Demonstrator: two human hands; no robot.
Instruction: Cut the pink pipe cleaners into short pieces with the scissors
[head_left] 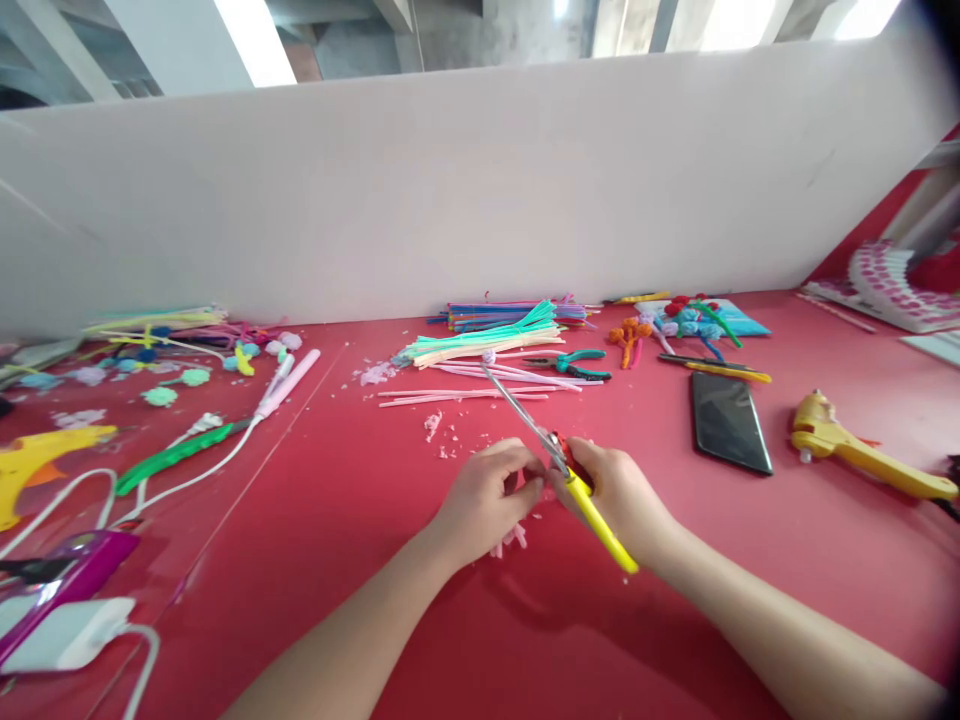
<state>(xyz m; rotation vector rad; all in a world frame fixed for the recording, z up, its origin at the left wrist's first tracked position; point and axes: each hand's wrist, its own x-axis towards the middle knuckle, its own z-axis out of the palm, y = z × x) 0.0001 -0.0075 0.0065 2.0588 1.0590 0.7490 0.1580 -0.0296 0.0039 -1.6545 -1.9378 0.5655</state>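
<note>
My right hand (619, 492) is closed around yellow-handled scissors (600, 522), whose long metal blades point away from me and to the left. Close against it, my left hand (491, 495) has its thumb and fingers pinched together; whatever is between them is too small or hidden to make out. Short pink pieces (510, 540) lie on the red table just under the hands. Beyond the blades is a bundle of green and cream pipe cleaners (487, 338), with loose pink pipe cleaners (480, 394) in front of it.
Teal-handled pliers (570, 363) lie by the bundle. To the right are a black phone (729, 422), a yellow glue gun (862, 450) and a tweezers-like tool (716, 368). On the left, cables, a pink stick-shaped tool (289, 385) and fuzzy craft pieces spread out. A white partition (465, 200) stands behind.
</note>
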